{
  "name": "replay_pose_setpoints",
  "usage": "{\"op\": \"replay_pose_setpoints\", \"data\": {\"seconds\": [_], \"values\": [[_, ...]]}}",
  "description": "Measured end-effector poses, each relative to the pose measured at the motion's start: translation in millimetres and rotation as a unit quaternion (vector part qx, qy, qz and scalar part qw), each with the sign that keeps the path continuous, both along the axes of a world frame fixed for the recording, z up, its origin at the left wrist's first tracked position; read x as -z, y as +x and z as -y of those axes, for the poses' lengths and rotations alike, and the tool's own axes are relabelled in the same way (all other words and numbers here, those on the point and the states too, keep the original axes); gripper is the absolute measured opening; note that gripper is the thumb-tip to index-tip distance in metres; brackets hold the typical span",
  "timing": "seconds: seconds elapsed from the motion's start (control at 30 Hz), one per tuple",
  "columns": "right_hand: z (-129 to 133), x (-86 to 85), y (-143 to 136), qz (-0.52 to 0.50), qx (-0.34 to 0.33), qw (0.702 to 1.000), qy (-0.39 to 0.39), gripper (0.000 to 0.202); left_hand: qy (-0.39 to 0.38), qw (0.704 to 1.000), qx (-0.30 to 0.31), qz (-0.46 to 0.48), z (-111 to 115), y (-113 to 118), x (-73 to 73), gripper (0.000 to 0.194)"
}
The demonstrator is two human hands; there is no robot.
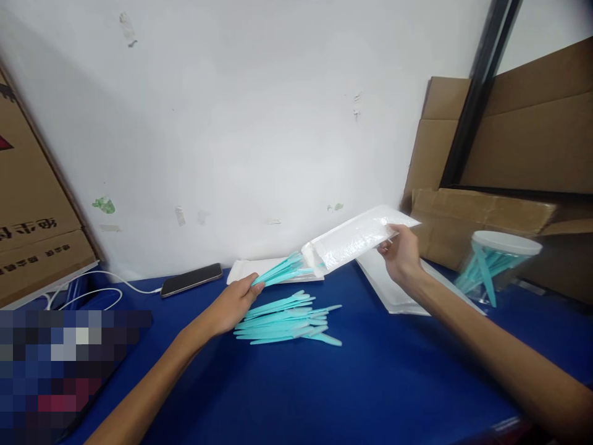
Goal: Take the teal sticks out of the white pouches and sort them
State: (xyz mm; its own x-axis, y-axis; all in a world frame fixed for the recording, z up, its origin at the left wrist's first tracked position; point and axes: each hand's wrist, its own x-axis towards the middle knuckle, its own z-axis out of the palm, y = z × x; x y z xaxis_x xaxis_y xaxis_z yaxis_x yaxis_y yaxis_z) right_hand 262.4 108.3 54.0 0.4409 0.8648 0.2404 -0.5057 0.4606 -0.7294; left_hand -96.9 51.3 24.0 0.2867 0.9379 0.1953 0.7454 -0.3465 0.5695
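My left hand [238, 303] is closed around a bunch of slim turquoise eyebrow razors [282, 269], their far ends pointing right. Those ends reach the near end of a white bubble mailer [356, 240]; whether any tips are inside is hard to tell. My right hand [402, 252] pinches the mailer's far right part and holds it tilted above the table. Just below my left hand, a loose pile of the same razors [287, 320] lies on the blue table [296, 389].
Another white mailer [241, 270] lies by the wall, and more white packaging [398, 300] lies under my right arm. At right stands a clear tub of razors [495, 266] with a white rim. A phone [192, 280] with its cable lies left. Cardboard boxes [482, 207] flank both sides.
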Motion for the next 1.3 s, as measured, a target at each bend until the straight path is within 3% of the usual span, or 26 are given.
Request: {"op": "replay_pose_setpoints", "data": {"seconds": [0.2, 0.37, 0.53, 0.83, 1.03, 1.2, 1.3], "values": [[-11, -0.4, 12, -0.030, 0.039, 0.999, -0.012, 0.016, 0.003, 0.995, -0.009, -0.097, -6, -11, 6.3, 0.059], [-10, 0.8, 10, -0.016, 0.032, 0.999, -0.022, 0.018, -0.023, 0.990, -0.015, -0.140, -9, -15, 11.6, 0.064], [0, 0.1, 1, 0.006, 0.006, 1.000, -0.018, 0.014, -0.048, 0.982, 0.004, -0.183, -5, -12, 10.0, 0.053], [6, -0.1, -11, 0.089, 0.017, 0.995, 0.031, 0.012, -0.017, 0.960, -0.008, -0.279, 4, -3, 0.8, 0.041], [11, -2.3, -14, 0.088, 0.006, 0.995, 0.043, 0.012, 0.011, 0.959, -0.013, -0.283, 7, -3, -3.4, 0.039], [19, -2.2, -23, 0.105, -0.028, 0.992, 0.058, 0.011, 0.140, 0.965, -0.012, -0.221, 15, 11, -11.1, 0.034], [25, 1.2, -32, 0.105, -0.070, 0.990, 0.055, 0.011, 0.174, 0.973, 0.001, -0.151, 21, 28, -10.7, 0.030]]}}
